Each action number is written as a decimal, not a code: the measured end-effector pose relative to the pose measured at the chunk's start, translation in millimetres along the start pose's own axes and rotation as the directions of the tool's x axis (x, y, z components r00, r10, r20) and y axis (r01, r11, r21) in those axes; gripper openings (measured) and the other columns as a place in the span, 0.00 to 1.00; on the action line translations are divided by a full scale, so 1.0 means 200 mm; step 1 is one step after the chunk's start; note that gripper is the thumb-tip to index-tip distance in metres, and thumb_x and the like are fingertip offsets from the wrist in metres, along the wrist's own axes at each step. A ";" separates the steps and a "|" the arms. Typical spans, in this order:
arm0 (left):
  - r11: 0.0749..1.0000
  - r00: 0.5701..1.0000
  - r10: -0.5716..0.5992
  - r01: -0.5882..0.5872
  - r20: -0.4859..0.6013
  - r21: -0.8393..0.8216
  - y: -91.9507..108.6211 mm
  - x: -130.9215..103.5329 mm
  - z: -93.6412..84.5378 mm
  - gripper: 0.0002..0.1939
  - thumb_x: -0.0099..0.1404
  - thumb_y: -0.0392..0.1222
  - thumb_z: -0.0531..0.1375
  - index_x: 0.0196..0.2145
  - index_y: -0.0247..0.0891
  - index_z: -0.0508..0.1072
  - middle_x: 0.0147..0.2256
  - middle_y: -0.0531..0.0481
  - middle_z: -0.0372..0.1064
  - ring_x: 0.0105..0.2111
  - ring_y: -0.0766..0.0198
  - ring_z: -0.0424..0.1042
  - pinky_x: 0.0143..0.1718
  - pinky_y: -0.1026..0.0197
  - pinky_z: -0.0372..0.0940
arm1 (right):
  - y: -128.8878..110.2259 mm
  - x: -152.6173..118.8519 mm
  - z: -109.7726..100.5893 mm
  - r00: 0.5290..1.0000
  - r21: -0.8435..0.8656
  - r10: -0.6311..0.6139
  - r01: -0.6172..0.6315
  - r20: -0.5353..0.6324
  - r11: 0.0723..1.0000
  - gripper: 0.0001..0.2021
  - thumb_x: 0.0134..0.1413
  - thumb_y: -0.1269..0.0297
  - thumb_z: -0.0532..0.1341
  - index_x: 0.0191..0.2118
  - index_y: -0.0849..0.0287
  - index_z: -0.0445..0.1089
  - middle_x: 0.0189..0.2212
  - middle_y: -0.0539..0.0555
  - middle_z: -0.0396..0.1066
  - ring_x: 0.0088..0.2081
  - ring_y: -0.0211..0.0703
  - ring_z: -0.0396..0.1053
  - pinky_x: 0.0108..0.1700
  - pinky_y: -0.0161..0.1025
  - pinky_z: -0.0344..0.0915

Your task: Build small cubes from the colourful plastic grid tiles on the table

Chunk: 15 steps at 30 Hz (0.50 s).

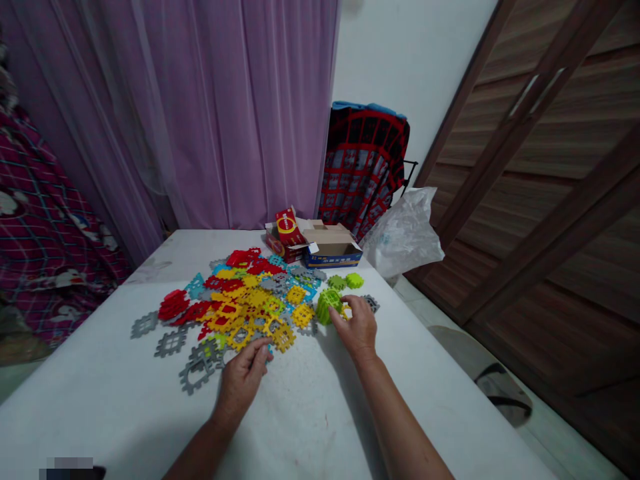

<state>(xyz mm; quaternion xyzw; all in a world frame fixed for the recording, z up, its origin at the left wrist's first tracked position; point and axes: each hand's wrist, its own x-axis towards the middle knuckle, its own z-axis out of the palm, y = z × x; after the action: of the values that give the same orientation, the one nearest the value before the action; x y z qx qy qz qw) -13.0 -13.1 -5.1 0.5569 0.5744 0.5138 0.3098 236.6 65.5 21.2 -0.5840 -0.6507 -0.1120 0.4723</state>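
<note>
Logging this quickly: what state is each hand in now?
Left hand: curled; whether it holds anything cannot be told.
Right hand: closed on the green stack.

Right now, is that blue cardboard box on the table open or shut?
Open: the blue cardboard box's brown inside shows above its blue front. I cannot tell whether it's empty.

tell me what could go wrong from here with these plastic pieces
The green stack at the right hand might tip or come apart if pushed unevenly. The grey piece beside that hand lies close to the table's right edge, so a careless sweep could knock it off. Pieces overlap loosely near the left hand, so a nudge may make some slide.
</note>
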 end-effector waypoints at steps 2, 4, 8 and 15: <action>1.000 1.000 -0.003 0.003 0.002 -0.009 0.00 0.00 0.00 0.21 0.61 0.56 0.55 0.39 0.39 0.78 0.24 0.51 0.75 0.20 0.65 0.71 0.24 0.63 0.68 | 0.00 0.00 0.00 1.000 -0.010 0.007 -0.007 0.003 1.000 0.11 0.55 0.54 0.59 0.37 0.57 0.68 0.34 0.55 0.72 0.39 0.47 0.68 0.44 0.42 0.62; 1.000 1.000 -0.008 0.008 0.004 -0.012 -0.01 0.00 0.00 0.21 0.61 0.57 0.55 0.39 0.38 0.78 0.24 0.51 0.75 0.20 0.65 0.71 0.24 0.63 0.68 | 0.00 0.00 0.00 1.000 -0.012 0.019 -0.019 0.000 1.000 0.11 0.55 0.54 0.60 0.37 0.57 0.68 0.35 0.55 0.73 0.39 0.47 0.68 0.44 0.42 0.62; 1.000 1.000 -0.001 0.001 0.002 -0.001 -0.01 0.00 0.00 0.21 0.62 0.56 0.55 0.39 0.38 0.78 0.24 0.51 0.75 0.20 0.65 0.70 0.24 0.63 0.68 | 0.05 0.02 -0.01 0.998 0.004 0.057 -0.057 0.006 0.998 0.12 0.54 0.54 0.59 0.38 0.57 0.69 0.35 0.55 0.72 0.38 0.46 0.68 0.43 0.41 0.62; 1.000 1.000 -0.008 0.009 0.023 -0.017 -0.01 0.00 0.00 0.21 0.62 0.57 0.56 0.39 0.38 0.78 0.25 0.52 0.75 0.19 0.66 0.69 0.22 0.64 0.67 | 0.26 0.22 -0.05 0.957 -0.033 0.290 -0.290 -0.013 0.956 0.17 0.47 0.48 0.60 0.36 0.57 0.71 0.36 0.57 0.74 0.39 0.50 0.69 0.43 0.44 0.62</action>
<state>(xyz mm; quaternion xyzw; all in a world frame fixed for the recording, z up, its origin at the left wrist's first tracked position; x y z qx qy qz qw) -14.3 -13.5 -6.9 0.5578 0.5686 0.5109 0.3235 291.7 102.9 37.7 -0.6806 -0.5542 -0.0552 0.4760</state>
